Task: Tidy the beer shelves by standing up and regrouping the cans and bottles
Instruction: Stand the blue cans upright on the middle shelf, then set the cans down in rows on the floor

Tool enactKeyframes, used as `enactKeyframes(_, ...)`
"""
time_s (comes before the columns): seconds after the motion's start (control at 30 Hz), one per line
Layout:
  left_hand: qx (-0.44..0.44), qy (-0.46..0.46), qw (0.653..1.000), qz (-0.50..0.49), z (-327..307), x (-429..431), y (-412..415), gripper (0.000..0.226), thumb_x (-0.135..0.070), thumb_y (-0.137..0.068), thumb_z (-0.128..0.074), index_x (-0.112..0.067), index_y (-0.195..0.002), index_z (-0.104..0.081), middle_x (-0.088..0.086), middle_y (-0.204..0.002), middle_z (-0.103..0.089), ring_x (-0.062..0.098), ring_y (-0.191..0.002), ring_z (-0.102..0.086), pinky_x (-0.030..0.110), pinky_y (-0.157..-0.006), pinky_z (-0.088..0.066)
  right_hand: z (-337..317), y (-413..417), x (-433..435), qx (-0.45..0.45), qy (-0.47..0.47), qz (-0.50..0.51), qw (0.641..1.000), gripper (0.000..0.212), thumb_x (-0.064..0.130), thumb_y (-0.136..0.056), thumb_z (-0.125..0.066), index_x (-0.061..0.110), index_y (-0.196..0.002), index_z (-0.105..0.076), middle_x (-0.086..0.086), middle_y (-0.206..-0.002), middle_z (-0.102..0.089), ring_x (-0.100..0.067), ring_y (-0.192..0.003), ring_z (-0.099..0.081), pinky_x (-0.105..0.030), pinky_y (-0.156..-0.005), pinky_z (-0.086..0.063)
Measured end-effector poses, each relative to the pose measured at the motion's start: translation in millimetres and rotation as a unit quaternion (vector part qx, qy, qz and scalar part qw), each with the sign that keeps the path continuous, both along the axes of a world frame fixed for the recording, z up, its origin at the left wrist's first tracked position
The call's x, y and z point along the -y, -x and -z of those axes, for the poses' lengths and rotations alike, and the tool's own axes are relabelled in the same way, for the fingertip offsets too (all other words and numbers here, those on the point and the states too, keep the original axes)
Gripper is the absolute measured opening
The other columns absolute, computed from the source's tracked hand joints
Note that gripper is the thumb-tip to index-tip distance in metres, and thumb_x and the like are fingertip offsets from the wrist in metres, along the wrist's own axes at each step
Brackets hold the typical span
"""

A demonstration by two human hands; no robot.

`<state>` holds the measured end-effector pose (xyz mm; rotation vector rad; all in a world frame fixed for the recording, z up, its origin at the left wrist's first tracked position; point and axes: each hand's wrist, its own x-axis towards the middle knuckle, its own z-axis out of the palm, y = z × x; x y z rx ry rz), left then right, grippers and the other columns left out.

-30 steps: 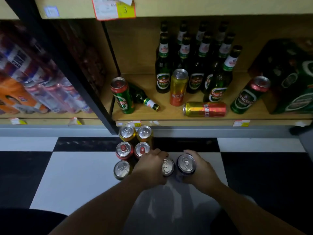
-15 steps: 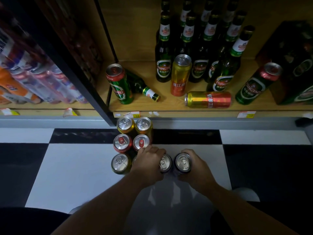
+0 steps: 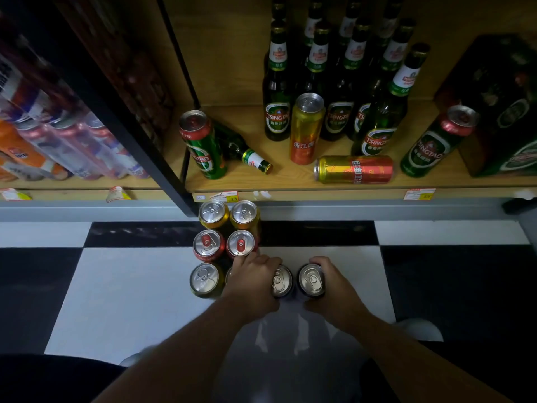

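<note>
On the checkered floor stand several cans, tops up. My left hand (image 3: 253,279) is closed around a dark can (image 3: 281,282) and hides another beside it. My right hand (image 3: 334,286) grips a second dark can (image 3: 311,280) right next to it. On the wooden shelf (image 3: 290,181) green Tsingtao bottles (image 3: 277,91) stand in rows. A gold-and-red can (image 3: 354,169) lies on its side near the front edge. A green bottle (image 3: 247,154) lies toppled behind an upright green can (image 3: 203,144). Another gold can (image 3: 306,128) stands upright, and a green can (image 3: 436,141) leans against a box.
A dark green carton (image 3: 499,112) fills the shelf's right end. A black upright post (image 3: 122,103) divides this bay from shrink-wrapped packs (image 3: 66,144) on the left. Price tags line the shelf edge. A dark object (image 3: 523,205) sits at the far right on the floor.
The view has tilted slightly down and closer to the shelf. Both hands stay on their two dark cans, shifted a little toward the other cans on the floor.
</note>
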<state>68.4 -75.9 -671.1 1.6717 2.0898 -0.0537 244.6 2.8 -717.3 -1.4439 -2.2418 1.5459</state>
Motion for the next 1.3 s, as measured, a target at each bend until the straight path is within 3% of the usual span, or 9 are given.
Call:
enactKeyframes(0.13, 0.001, 0.008, 1.0, -0.006, -1.3, 0.5, -1.2, 0.081, -0.038, -0.071, -0.072, -0.026, -0.142, -0.035, -0.002, -0.139, -0.046, 0.019, -0.128, -0.035, 0.032, -0.1, -0.021, -2.6, -0.6, 0.0, 0.013, 0.014, -0.004, 1.0, 0.09, 0.011, -0.06, -0.084, 0.02, -0.137, -0.038, -0.002, -0.126, -0.056, -0.02, -0.114, -0.056, -0.034, -0.095, -0.048)
enactKeyframes(0.27, 0.002, 0.031, 1.0, -0.004, -4.6, 1.2, -4.0, 0.093, -0.046, -0.07, -0.073, -0.027, -0.148, -0.026, -0.002, -0.145, -0.039, 0.019, -0.133, -0.031, 0.035, -0.104, -0.02, -12.5, 0.9, -0.2, 0.008, 0.015, 0.004, 1.0, 0.098, 0.014, -0.061, -0.088, 0.017, -0.143, -0.035, -0.002, -0.137, -0.051, -0.016, -0.123, -0.05, -0.028, -0.098, -0.043)
enactKeyframes(0.5, 0.023, 0.033, 0.999, -0.027, -20.7, 1.7, -9.4, 0.095, -0.051, -0.071, -0.072, -0.027, -0.149, -0.023, -0.003, -0.15, -0.032, 0.019, -0.138, -0.026, 0.038, -0.107, -0.02, -36.8, 2.5, -0.3, -0.01, -0.023, 0.034, 0.999, 0.069, 0.021, -0.08, -0.076, 0.017, -0.14, -0.043, -0.002, -0.142, -0.049, -0.013, -0.126, -0.046, -0.02, -0.096, -0.033)
enactKeyframes(0.63, 0.032, 0.018, 0.999, -0.033, -42.7, -0.1, -12.1, 0.091, -0.052, -0.072, -0.071, -0.025, -0.147, -0.027, -0.002, -0.146, -0.038, 0.02, -0.135, -0.03, 0.04, -0.104, -0.022, -53.7, -0.3, -1.8, -0.001, -0.052, 0.036, 0.998, 0.059, 0.021, -0.083, -0.07, 0.018, -0.137, -0.046, -0.001, -0.141, -0.05, -0.015, -0.13, -0.045, -0.018, -0.095, -0.031)
enactKeyframes(0.8, 0.033, -0.005, 0.999, -0.041, -73.1, 0.0, -17.5, 0.087, -0.047, -0.072, -0.071, -0.026, -0.147, -0.031, -0.002, -0.144, -0.041, 0.021, -0.133, -0.032, 0.04, -0.104, -0.022, -88.8, -2.3, -6.7, -0.013, -0.062, 0.042, 0.997, 0.053, 0.027, -0.087, -0.069, 0.019, -0.135, -0.047, 0.0, -0.138, -0.051, -0.015, -0.13, -0.045, -0.023, -0.102, -0.035)
enactKeyframes(1.07, 0.062, -0.106, 0.989, -0.082, -134.2, -9.1, -21.2, 0.068, -0.05, -0.076, -0.067, -0.03, -0.136, -0.043, -0.006, -0.136, -0.05, 0.017, -0.128, -0.038, 0.034, -0.094, -0.021, -158.2, -10.1, -17.9, -0.046, -0.093, 0.057, 0.993, 0.044, 0.025, -0.088, -0.068, 0.017, -0.128, -0.053, 0.002, -0.123, -0.056, -0.014, -0.12, -0.052, -0.022, -0.094, -0.038)
enactKeyframes(1.17, 0.051, -0.13, 0.987, -0.081, -162.1, -17.2, -19.7, 0.069, -0.052, -0.079, -0.065, -0.03, -0.139, -0.04, -0.006, -0.138, -0.048, 0.017, -0.131, -0.037, 0.035, -0.096, -0.021, -188.2, -12.7, -27.2, -0.056, -0.104, 0.059, 0.991, 0.039, 0.024, -0.088, -0.069, 0.019, -0.124, -0.055, 0.006, -0.116, -0.054, -0.014, -0.117, -0.052, -0.028, -0.096, -0.043)
enactKeyframes(1.3, 0.046, -0.172, 0.981, -0.074, -209.0, -32.8, -20.0, 0.063, -0.054, -0.082, -0.06, -0.033, -0.138, -0.041, -0.005, -0.136, -0.049, 0.019, -0.13, -0.038, 0.036, -0.093, -0.022, -237.0, -17.7, -46.6, -0.09, -0.121, 0.074, 0.986, 0.034, 0.021, -0.087, -0.07, 0.017, -0.118, -0.057, 0.0, -0.116, -0.058, -0.02, -0.114, -0.056, -0.035, -0.098, -0.047)
